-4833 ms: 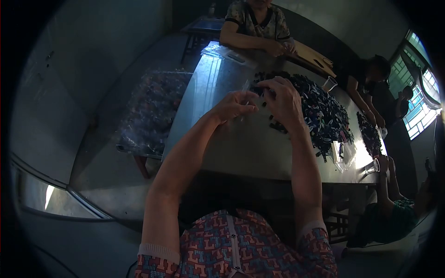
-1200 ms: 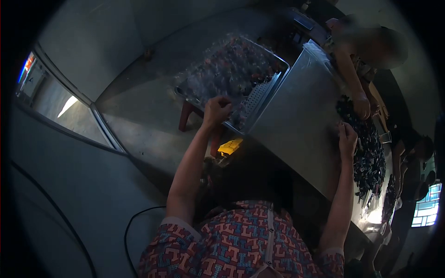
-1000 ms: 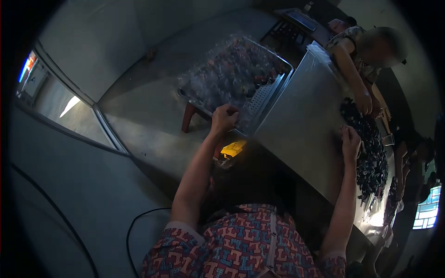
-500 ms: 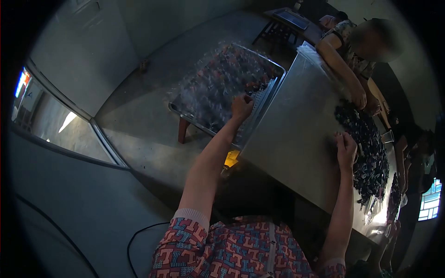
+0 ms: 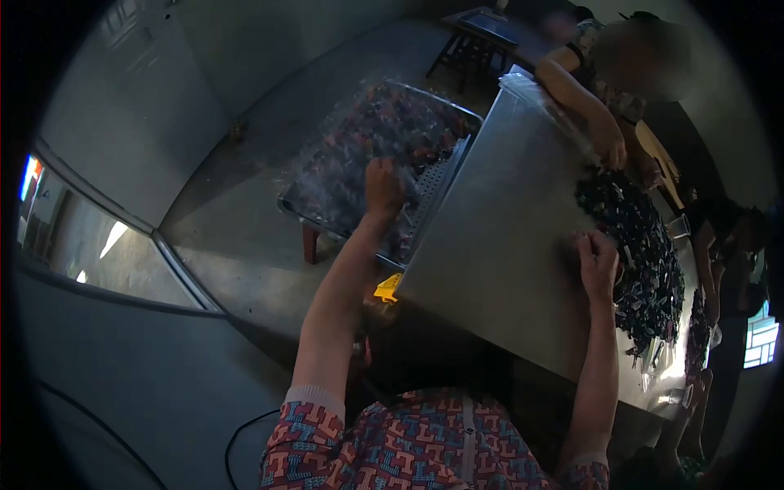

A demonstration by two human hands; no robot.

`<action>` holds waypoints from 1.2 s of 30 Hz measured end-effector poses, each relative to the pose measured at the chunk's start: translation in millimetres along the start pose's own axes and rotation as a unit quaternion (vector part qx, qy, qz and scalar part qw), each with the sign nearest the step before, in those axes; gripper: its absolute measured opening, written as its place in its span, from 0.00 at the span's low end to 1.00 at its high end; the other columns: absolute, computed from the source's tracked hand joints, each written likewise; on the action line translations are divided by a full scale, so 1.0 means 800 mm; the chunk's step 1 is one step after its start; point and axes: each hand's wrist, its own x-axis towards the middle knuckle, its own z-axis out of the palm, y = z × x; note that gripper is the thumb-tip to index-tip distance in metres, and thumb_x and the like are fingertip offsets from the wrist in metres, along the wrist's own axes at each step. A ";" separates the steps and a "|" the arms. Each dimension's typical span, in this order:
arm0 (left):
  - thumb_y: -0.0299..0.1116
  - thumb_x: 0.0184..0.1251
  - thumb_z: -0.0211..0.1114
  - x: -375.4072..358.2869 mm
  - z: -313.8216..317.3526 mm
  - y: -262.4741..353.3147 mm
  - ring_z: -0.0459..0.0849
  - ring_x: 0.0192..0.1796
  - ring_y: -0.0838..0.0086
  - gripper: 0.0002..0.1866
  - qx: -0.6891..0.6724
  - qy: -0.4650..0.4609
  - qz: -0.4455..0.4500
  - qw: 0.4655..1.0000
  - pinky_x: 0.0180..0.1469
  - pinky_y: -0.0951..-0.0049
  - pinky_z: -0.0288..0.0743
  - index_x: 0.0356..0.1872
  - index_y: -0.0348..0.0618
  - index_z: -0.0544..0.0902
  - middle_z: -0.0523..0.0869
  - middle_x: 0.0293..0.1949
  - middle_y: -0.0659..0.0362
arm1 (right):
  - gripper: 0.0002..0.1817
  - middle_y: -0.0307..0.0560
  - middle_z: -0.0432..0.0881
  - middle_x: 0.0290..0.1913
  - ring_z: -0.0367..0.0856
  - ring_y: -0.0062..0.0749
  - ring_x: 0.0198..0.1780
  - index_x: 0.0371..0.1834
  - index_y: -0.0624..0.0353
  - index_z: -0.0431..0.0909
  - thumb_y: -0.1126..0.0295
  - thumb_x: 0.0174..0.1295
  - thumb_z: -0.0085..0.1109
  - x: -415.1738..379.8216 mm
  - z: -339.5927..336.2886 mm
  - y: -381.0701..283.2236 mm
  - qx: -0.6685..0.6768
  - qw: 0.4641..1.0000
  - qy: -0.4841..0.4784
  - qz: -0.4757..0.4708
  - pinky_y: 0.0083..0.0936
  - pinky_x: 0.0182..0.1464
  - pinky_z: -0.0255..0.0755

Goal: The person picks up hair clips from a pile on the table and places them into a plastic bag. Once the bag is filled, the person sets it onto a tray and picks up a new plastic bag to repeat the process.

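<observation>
My left hand (image 5: pixel 384 189) is over the near part of a metal tray (image 5: pixel 286 206) heaped with small mixed pieces in translucent wrapping. Its fingers are curled closed, and what they hold, if anything, is too small to make out. On the right, my right hand (image 5: pixel 599 263) rests by the left edge of a pile of small dark pieces (image 5: pixel 645 261) on the metal table (image 5: pixel 482 220). Thumb and fingers are pressed together there, on something I cannot make out.
Across the table, another person's hands (image 5: pixel 611 147) are at the far end of the dark pile. More people's arms (image 5: pixel 712 269) are along the right side. A clear cup (image 5: pixel 676 227) stands by the pile. Something yellow (image 5: pixel 388 287) shows below the table's left corner.
My left hand has moved left, from the tray's table-side edge to over the heaped pieces. My right hand stays beside the dark pile. The whole view has shifted slightly.
</observation>
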 end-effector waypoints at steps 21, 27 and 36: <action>0.31 0.66 0.66 0.032 -0.065 0.384 0.83 0.39 0.77 0.12 -0.412 -0.361 0.075 0.833 0.44 0.75 0.78 0.46 0.37 0.83 0.87 0.40 0.58 | 0.13 0.55 0.84 0.28 0.84 0.42 0.30 0.38 0.63 0.84 0.63 0.63 0.59 -0.008 -0.008 -0.033 -0.056 0.997 0.056 -0.014 0.32 0.36 0.75; 0.29 0.64 0.65 0.005 0.018 0.333 0.83 0.33 0.78 0.08 -0.267 -0.179 0.114 0.940 0.37 0.75 0.76 0.39 0.35 0.84 0.87 0.32 0.59 | 0.12 0.53 0.85 0.39 0.84 0.42 0.40 0.40 0.61 0.84 0.65 0.61 0.61 -0.005 -0.006 -0.019 -0.044 0.997 0.052 -0.034 0.35 0.43 0.75; 0.32 0.62 0.63 0.006 0.017 0.333 0.87 0.35 0.70 0.09 -0.344 -0.210 0.037 0.914 0.43 0.70 0.79 0.37 0.37 0.85 0.88 0.32 0.54 | 0.26 0.49 0.68 0.70 0.61 0.44 0.74 0.68 0.48 0.71 0.52 0.69 0.47 0.004 0.010 -0.011 -0.281 0.955 -0.028 -0.096 0.41 0.74 0.52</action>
